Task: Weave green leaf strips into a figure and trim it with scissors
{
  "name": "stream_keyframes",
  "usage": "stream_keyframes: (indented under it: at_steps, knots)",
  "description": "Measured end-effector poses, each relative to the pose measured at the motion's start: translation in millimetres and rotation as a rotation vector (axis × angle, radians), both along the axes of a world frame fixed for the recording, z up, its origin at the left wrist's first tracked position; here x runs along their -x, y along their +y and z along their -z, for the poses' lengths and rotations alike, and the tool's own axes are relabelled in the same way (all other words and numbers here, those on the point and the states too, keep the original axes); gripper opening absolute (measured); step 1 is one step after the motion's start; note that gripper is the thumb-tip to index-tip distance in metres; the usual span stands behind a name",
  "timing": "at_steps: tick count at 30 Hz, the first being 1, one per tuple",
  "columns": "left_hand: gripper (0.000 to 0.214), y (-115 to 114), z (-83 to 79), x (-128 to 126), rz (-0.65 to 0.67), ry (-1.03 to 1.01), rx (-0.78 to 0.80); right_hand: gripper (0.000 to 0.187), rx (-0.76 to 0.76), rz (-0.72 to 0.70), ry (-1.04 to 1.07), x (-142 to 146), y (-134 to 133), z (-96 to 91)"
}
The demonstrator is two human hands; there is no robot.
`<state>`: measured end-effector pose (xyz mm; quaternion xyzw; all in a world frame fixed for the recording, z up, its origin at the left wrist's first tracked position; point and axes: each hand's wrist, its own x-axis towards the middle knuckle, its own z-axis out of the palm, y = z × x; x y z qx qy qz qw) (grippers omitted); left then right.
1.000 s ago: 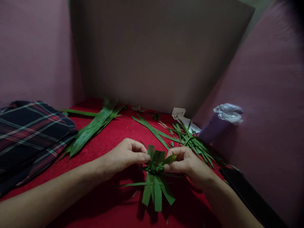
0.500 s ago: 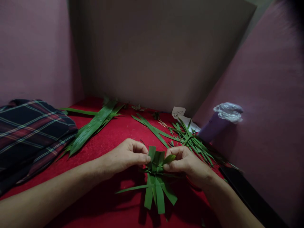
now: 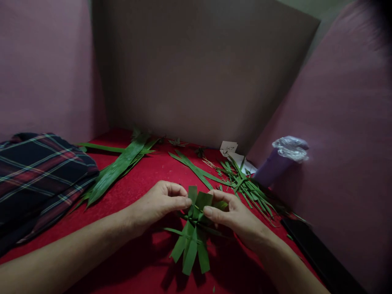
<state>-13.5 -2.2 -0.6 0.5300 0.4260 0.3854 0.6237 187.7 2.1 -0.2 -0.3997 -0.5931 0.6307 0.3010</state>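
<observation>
A small piece woven from green leaf strips [image 3: 193, 228] hovers just above the red cloth surface [image 3: 143, 179], its loose ends fanning toward me. My left hand [image 3: 161, 202] pinches its upper left edge between thumb and fingers. My right hand [image 3: 229, 214] is closed on its upper right side, thumb pressed on a strip. Both hands meet at the top of the weave.
Long whole leaves [image 3: 118, 167] lie at the back left, a heap of thin leaf strips [image 3: 245, 181] at the back right. A folded plaid cloth [image 3: 39, 171] sits at left. A purple cylinder wrapped in plastic [image 3: 283, 157] and paper scraps [image 3: 230, 147] lie by the right wall. A brown board [image 3: 199, 73] stands behind.
The woven piece has turned a little, its loose ends swinging leftward. My right thumb has moved in over the weave; my left hand keeps its pinch.
</observation>
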Motion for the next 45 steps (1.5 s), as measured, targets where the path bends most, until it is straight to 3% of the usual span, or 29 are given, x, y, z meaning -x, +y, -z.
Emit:
stream_keyframes:
  at_steps: [6,28,45]
  knots:
    - [0.018,-0.8,2.2,-2.8,0.008,0.038,0.023,0.030,0.037,0.037,0.077,6.8,-3.0,6.2]
    - [0.019,-2.8,5.3,-5.6,0.083,0.055,0.041,0.018,0.075,0.109,0.005,5.4,-4.0,5.5]
    - [0.020,-3.8,3.9,-4.2,0.149,0.054,0.036,0.024,0.080,0.033,0.074,3.8,-1.0,9.1]
